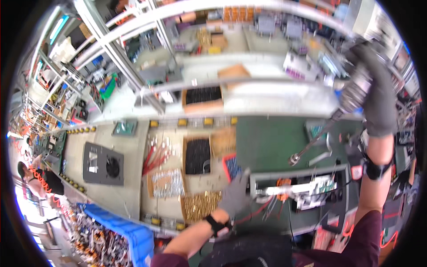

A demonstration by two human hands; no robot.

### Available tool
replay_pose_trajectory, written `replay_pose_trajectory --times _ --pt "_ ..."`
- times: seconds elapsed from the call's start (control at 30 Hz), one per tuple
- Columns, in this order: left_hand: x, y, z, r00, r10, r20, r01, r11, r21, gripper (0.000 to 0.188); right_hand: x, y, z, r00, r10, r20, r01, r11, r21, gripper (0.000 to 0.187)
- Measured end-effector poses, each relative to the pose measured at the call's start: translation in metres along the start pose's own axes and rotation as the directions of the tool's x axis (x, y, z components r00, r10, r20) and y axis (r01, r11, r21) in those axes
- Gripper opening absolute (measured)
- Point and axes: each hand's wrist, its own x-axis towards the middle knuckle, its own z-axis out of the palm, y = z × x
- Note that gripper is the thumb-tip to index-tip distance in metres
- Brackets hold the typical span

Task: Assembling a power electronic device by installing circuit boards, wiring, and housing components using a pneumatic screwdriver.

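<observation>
My right hand (380, 89), in a dark grey glove, is raised at the right and wrapped round a power screwdriver (356, 91). The tool's long thin shaft slants down and left, its tip above the green mat (271, 138). Below the tip lies an open metal case (252, 182) with a white-and-green circuit assembly (313, 191), an orange-wound part (283, 189) and loose wires inside. At the case's left side is my grey-gloved left hand (235, 194), its fingers smeared by motion. A box of brass-coloured small parts (200, 205) sits beside it.
Left of the mat are a box of silvery parts (167, 183), a box of black parts (198, 155), a small red-rimmed tray (231, 167) and red cables (155, 155). A grey panel with a fan (103, 163) lies farther left. A metal frame rail (249, 81) crosses behind.
</observation>
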Motion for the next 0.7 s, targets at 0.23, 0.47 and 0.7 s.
replay_pose_trajectory --times 0.23,0.47,0.7 --pt "0.0 0.005 -0.017 0.969 -0.138 0.203 0.129 0.99 0.057 0.082 0.172 0.03 0.164 0.992 -0.115 -0.054 0.079 0.888 -0.454 0.045" --pt "-0.001 -0.003 -0.006 0.975 -0.129 0.181 0.128 0.992 0.016 0.081 0.156 0.073 0.199 0.999 -0.047 -0.025 -0.004 0.399 -0.917 0.062" --pt "-0.004 -0.014 0.015 0.999 -0.045 0.027 0.047 0.994 -0.099 0.085 0.078 -0.009 0.074 0.923 -0.114 0.368 0.357 0.617 -0.702 0.063"
